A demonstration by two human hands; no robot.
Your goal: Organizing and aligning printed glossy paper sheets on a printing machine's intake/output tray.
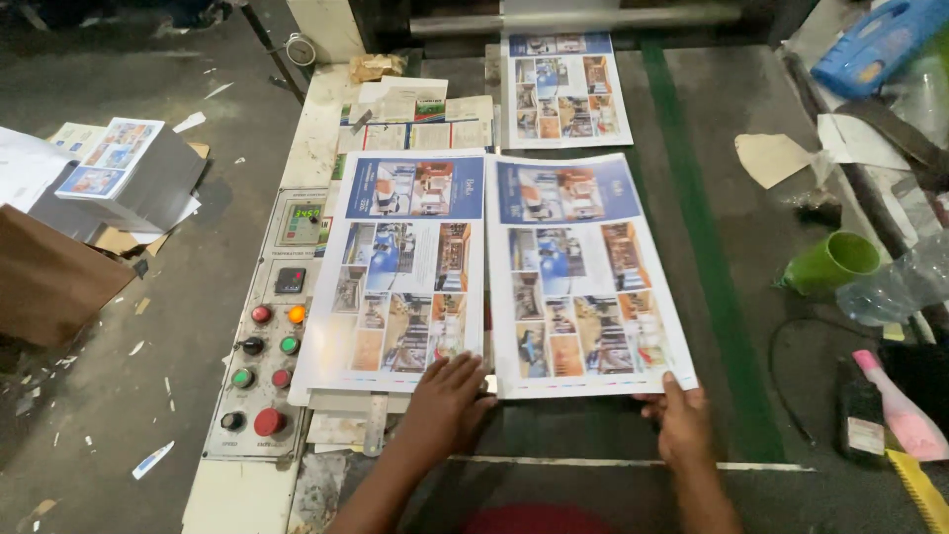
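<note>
Left hand [447, 396] lies flat, fingers spread, on the left printed sheet [400, 267]. Right hand [680, 420] pinches the right printed sheet [583, 272] corner. Control panel [267, 346] left of hands; green cup [835, 262] right, on the counter [791, 396].

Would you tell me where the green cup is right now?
In the head view, the green cup lies on its side at the right of the table, right of the green stripe, beside a clear plastic bottle and well right of the right hand.
</note>
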